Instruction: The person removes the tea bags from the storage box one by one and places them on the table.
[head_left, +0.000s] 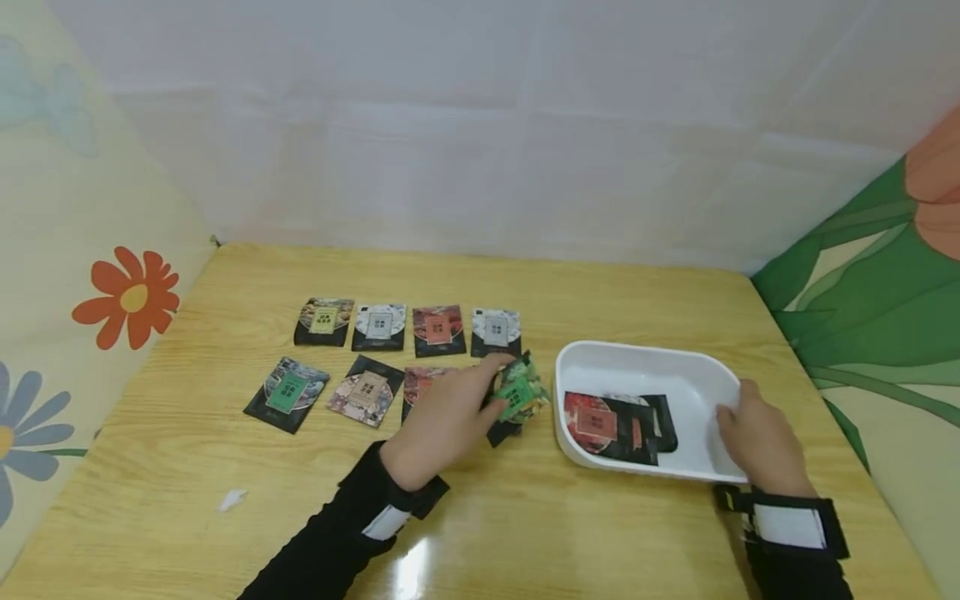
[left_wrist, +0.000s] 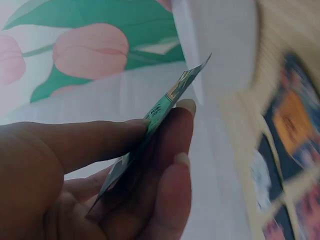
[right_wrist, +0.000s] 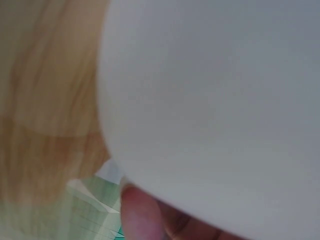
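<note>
My left hand (head_left: pixel 450 417) pinches a flat packet with a green label (head_left: pixel 519 390) between thumb and fingers, a little left of the white basin. In the left wrist view this green packet (left_wrist: pixel 159 114) shows nearly edge-on, thumb on one face and fingers behind it. My right hand (head_left: pixel 765 437) grips the right end of the white basin (head_left: pixel 701 417), thumb over its rim. Inside the basin, at its left side, lie a red-labelled packet (head_left: pixel 596 422) and other dark packets. The right wrist view is mostly filled by the basin's white wall (right_wrist: pixel 210 110), with fingertips (right_wrist: pixel 142 212) at its edge.
Several packets lie in two rows on the wooden table, among them a yellow one (head_left: pixel 323 322), a white one (head_left: pixel 378 326) and a teal one (head_left: pixel 287 392). My left hand partly covers a red packet (head_left: pixel 420 383). A white scrap (head_left: pixel 232 499) lies front left.
</note>
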